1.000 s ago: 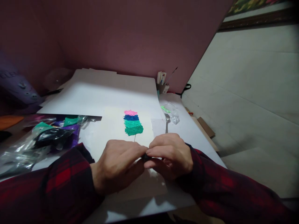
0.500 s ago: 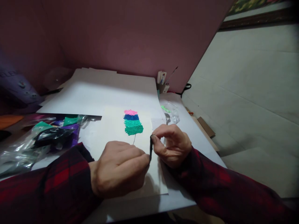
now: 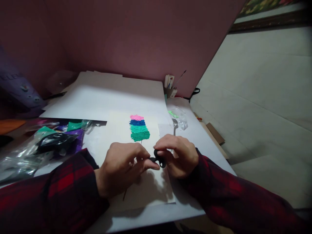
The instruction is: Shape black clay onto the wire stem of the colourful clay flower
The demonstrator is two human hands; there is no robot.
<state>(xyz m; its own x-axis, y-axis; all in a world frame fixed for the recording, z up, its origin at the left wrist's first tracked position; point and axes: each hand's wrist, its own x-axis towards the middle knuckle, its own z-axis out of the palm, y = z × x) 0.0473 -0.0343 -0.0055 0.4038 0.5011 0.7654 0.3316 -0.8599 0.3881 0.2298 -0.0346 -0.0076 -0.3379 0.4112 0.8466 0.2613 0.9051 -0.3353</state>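
Note:
Between my two hands a small soft piece of black modelling clay [image 3: 159,159] is being bent and folded over. My left hand [image 3: 124,167] pinches one end with thumb and fingers. The other end is pinched by my right hand [image 3: 179,154]. Both hands hover above a cream sheet of paper [image 3: 117,135]. On that sheet, textured bands of clay [image 3: 140,128] in pink, dark blue and two greens form a stacked shape. A thin drawn line runs down from the lowest green band, partly hidden by my left hand.
Plastic bags with green, purple and black clay [image 3: 57,141] lie at the left. Large white sheets [image 3: 102,97] cover the back of the table. To the right are a fork [image 3: 175,125] and a clear bag with a green bit [image 3: 180,117]. White holders with a brush [image 3: 170,83] stand by the wall.
The black clay was a hanging strip stretched between my hands; now it is folded into a looped lump. My left fingers have come up and opened out of a fist into a pinch.

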